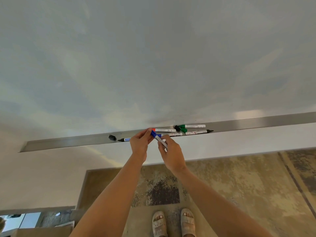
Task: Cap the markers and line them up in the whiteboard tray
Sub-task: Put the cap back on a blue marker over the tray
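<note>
Your right hand [171, 155] fingers pinch blue marker [161, 141] barrel, axis slanting up-left over whiteboard tray [68, 142]. Left hand [139, 142] fingers grip blue cap [153, 133] at marker's upper end; push along axis.

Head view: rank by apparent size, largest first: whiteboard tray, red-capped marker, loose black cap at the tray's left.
1. whiteboard tray, spans most of the frame's width
2. red-capped marker
3. loose black cap, smallest by far

Gaps are wide enough that camera nearness doesn't change the order.
</note>
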